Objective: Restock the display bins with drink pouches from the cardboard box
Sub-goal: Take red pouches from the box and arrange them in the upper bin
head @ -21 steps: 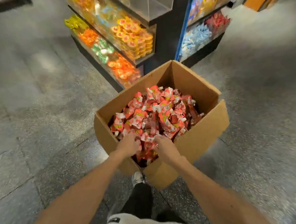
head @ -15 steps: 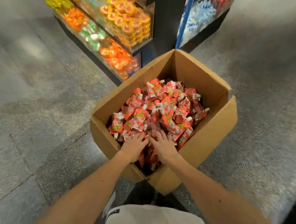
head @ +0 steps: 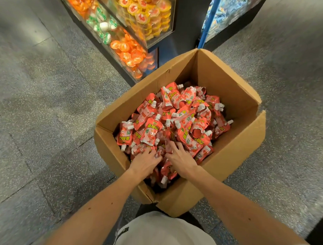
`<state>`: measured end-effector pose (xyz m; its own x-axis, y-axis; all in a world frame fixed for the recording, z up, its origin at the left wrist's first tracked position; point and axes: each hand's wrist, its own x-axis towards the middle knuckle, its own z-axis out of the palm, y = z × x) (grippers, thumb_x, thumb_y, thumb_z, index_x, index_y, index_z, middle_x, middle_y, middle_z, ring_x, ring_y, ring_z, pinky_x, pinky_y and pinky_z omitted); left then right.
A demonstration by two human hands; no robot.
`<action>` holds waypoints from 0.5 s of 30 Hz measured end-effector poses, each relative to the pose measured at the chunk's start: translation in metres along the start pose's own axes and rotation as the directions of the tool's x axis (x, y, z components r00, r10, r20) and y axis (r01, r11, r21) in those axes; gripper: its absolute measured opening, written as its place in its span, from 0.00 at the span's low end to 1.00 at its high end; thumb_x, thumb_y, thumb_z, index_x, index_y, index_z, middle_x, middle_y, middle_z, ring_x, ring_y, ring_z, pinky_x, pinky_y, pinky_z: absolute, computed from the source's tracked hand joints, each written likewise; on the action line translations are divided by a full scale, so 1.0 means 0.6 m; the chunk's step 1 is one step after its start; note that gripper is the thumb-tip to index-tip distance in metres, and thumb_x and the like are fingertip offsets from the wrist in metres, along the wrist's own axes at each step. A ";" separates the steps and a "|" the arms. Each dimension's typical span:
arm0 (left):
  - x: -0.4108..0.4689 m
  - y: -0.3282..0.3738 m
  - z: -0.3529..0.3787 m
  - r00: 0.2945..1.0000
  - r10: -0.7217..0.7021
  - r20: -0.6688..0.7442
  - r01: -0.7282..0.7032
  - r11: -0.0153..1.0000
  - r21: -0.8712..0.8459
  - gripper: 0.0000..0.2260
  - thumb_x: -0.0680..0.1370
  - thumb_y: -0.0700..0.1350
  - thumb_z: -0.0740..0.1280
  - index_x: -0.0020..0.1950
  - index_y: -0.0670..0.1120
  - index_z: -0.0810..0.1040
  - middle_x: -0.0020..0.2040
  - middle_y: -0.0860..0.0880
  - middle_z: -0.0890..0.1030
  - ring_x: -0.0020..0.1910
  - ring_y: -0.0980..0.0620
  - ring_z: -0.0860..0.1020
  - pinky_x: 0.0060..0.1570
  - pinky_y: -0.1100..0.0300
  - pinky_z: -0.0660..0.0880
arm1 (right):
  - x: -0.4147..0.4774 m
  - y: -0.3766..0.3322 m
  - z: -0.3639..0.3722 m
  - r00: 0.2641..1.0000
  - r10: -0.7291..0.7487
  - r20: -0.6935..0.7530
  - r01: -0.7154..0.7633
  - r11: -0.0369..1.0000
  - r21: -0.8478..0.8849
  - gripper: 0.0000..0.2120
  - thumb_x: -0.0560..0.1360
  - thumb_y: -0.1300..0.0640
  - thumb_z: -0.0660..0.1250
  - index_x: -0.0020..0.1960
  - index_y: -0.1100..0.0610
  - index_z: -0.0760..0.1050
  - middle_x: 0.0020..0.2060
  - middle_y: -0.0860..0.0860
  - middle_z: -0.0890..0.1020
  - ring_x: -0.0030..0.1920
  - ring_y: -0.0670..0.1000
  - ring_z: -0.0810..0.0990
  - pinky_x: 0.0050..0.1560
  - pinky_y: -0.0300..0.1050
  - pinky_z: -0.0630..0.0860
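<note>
Gathering a load looks to be the step in hand. It would go best as a scoop from both sides, palms closing toward each other, so the slick drink pouches (head: 186, 123) bunch instead of spilling. The left hand (head: 146, 162) bends its fingers down into the pile; whether they grip a pouch I cannot tell. The right hand (head: 181, 161), just beside it, lies spread and fairly flat on the pouches. Both hands are inside the cardboard box (head: 222, 75), and the display bins (head: 133, 53) stand beyond them.

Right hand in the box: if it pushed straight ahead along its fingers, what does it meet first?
The red drink pouches: the right hand points forward and slightly left into the heap, fingertips already among them. The cardboard box's far wall lies beyond that. How deep the fingers sit is unclear.
</note>
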<state>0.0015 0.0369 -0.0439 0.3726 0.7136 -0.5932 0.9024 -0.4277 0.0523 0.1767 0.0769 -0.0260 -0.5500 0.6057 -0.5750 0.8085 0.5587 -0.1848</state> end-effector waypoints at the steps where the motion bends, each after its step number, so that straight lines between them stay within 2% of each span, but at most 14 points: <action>1: 0.000 -0.001 -0.004 1.000 0.001 -0.019 -0.001 1.000 0.006 0.22 0.81 0.43 0.64 0.74 0.46 0.64 0.70 0.42 0.69 0.69 0.41 0.65 0.59 0.51 0.75 | 0.000 0.006 -0.001 1.000 -0.006 0.000 0.006 1.000 0.008 0.18 0.77 0.64 0.68 0.67 0.58 0.72 0.76 0.57 0.52 0.72 0.63 0.58 0.59 0.58 0.76; 3: -0.002 -0.008 -0.007 0.998 -0.023 -0.055 0.023 1.000 0.002 0.19 0.82 0.48 0.64 0.72 0.48 0.67 0.69 0.44 0.71 0.69 0.41 0.66 0.62 0.50 0.72 | -0.003 0.016 -0.001 1.000 -0.022 -0.012 0.022 0.999 0.030 0.22 0.78 0.60 0.69 0.70 0.56 0.69 0.75 0.56 0.53 0.69 0.61 0.62 0.54 0.54 0.77; 5: -0.007 -0.019 -0.015 0.996 -0.054 -0.078 0.053 0.999 -0.012 0.21 0.81 0.56 0.63 0.71 0.50 0.70 0.68 0.47 0.73 0.69 0.42 0.66 0.66 0.50 0.70 | -0.009 0.024 -0.001 0.999 -0.040 -0.024 0.041 0.997 0.065 0.24 0.79 0.57 0.68 0.73 0.55 0.66 0.76 0.55 0.53 0.68 0.60 0.64 0.47 0.50 0.73; 6: -0.010 -0.024 -0.022 0.993 -0.078 -0.086 0.075 0.996 -0.043 0.22 0.80 0.59 0.62 0.71 0.51 0.71 0.68 0.48 0.73 0.69 0.43 0.67 0.66 0.50 0.69 | -0.012 0.028 -0.001 0.998 -0.053 -0.040 0.056 0.994 0.095 0.23 0.80 0.55 0.67 0.73 0.54 0.66 0.77 0.54 0.53 0.68 0.60 0.65 0.47 0.49 0.74; 8: -0.015 -0.034 -0.040 0.985 -0.120 -0.123 0.103 0.985 -0.136 0.22 0.79 0.63 0.60 0.68 0.54 0.75 0.66 0.52 0.74 0.67 0.46 0.68 0.63 0.52 0.70 | -0.020 0.039 0.000 0.995 -0.063 -0.081 0.076 0.981 0.176 0.24 0.80 0.53 0.66 0.74 0.51 0.65 0.78 0.50 0.53 0.70 0.59 0.65 0.54 0.52 0.77; 10: -0.022 -0.040 -0.061 0.977 -0.156 -0.147 0.114 0.960 -0.256 0.22 0.77 0.67 0.58 0.62 0.56 0.80 0.61 0.56 0.75 0.63 0.49 0.68 0.62 0.51 0.69 | -0.029 0.052 -0.003 0.994 -0.027 -0.102 0.061 0.935 0.349 0.24 0.81 0.51 0.65 0.75 0.50 0.65 0.79 0.48 0.55 0.75 0.56 0.63 0.67 0.53 0.70; 12: -0.025 -0.048 -0.079 0.953 -0.262 -0.154 0.154 0.853 -0.498 0.23 0.75 0.70 0.58 0.46 0.54 0.81 0.51 0.57 0.77 0.56 0.52 0.71 0.62 0.48 0.65 | -0.040 0.063 -0.014 0.993 0.046 -0.104 0.019 0.835 0.549 0.25 0.81 0.51 0.64 0.76 0.51 0.64 0.79 0.48 0.59 0.77 0.52 0.61 0.73 0.50 0.62; 13: -0.023 -0.056 -0.086 0.927 -0.344 -0.149 0.176 0.751 -0.637 0.25 0.74 0.71 0.57 0.38 0.51 0.78 0.43 0.56 0.76 0.49 0.52 0.73 0.60 0.46 0.66 | -0.043 0.067 -0.019 0.990 0.088 -0.108 0.000 0.775 0.631 0.25 0.81 0.52 0.64 0.76 0.52 0.64 0.78 0.48 0.62 0.77 0.51 0.61 0.73 0.48 0.61; 15: -0.014 -0.079 -0.094 0.859 -0.494 -0.139 0.178 0.540 -0.823 0.34 0.72 0.76 0.55 0.31 0.45 0.71 0.33 0.53 0.73 0.36 0.52 0.71 0.51 0.51 0.72 | -0.045 0.069 -0.029 0.981 0.161 -0.107 -0.025 0.656 0.754 0.26 0.81 0.51 0.65 0.76 0.54 0.64 0.75 0.50 0.67 0.75 0.52 0.65 0.70 0.45 0.63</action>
<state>-0.0321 0.0823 0.0040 -0.0957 0.9007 -0.4238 0.7316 0.3523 0.5837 0.2212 0.0934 -0.0045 -0.4320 0.7447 -0.5087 0.7024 -0.0759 -0.7077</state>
